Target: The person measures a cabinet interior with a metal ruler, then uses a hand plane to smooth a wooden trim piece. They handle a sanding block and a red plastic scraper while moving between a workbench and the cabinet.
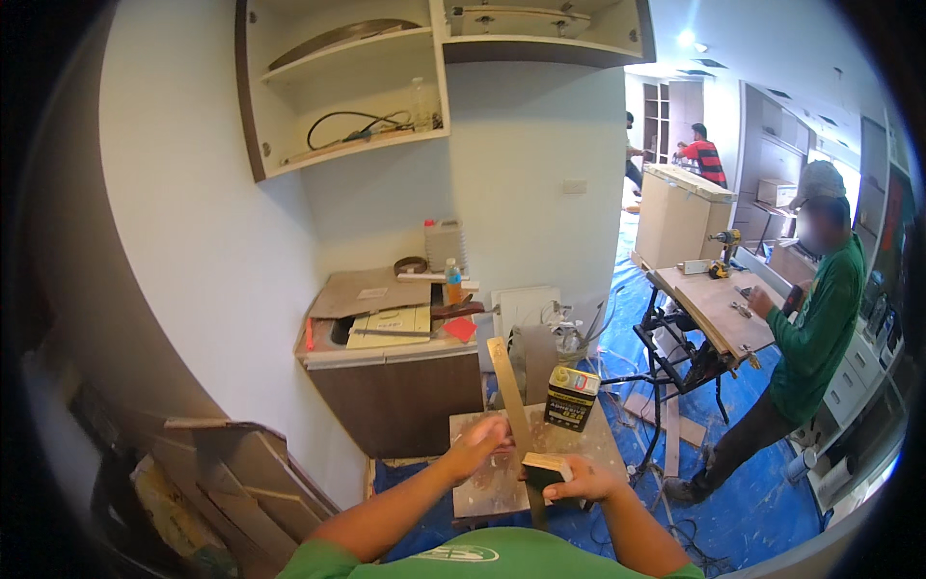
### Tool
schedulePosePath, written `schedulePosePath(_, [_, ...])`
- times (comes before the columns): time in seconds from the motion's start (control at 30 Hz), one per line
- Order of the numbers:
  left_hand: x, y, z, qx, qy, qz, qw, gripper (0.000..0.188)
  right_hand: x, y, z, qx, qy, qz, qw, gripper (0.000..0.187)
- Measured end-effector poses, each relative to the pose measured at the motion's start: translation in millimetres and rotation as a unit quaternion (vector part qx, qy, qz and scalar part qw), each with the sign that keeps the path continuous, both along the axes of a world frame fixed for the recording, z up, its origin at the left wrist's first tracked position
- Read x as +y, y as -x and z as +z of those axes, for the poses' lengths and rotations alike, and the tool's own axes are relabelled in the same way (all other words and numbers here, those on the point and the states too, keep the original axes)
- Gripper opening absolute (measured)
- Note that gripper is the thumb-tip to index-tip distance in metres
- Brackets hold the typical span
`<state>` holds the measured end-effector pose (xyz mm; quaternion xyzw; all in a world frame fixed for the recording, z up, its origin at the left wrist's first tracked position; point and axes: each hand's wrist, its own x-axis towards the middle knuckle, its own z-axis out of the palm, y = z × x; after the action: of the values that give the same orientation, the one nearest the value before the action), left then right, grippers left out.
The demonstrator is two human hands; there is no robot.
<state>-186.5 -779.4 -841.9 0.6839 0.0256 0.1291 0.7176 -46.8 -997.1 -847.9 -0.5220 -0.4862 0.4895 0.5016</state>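
Observation:
My right hand [593, 480] is closed around a small block [548, 463] with a pale layered top and a dark side. The block sits against a long, narrow wood-coloured strip [513, 396], which runs from near my body up past the far edge of a low, stained work board [598, 436]. Just left of the strip is my left hand [477, 447], its fingers pointing toward it. Those fingers are blurred, and whether they touch the strip is unclear. A black and yellow rectangular can [571, 398] stands on the board, right of the strip.
Boards [241, 482] lean by the left wall. A cabinet [395, 403] ahead carries panels, a bottle [453, 282] and a jug [444, 243], beneath open wall cupboards [347, 87]. At right, a co-worker in green [820, 299] stands at a workbench [714, 294]. Blue sheeting [752, 482] covers the floor.

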Motion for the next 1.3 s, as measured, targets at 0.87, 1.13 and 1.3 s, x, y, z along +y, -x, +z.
schedulePosePath(0.87, [-37, 24, -84, 0.162, -0.059, -0.076, 0.982, 0.038, 18, 14, -4, 0.285, -0.037, -0.112, 0.951, 0.078])
schedulePosePath(1.13, [21, 88, -164, 0.267, -0.247, -0.002, 0.931, 0.044, 13, -47, 39, 0.193, -0.159, -0.208, 0.946, 0.074])
schedulePosePath(1.3, [69, 173, -225, 0.352, -0.341, 0.073, 0.869, 0.038, -4, -96, 73, 0.209, -0.212, -0.198, 0.934, 0.072])
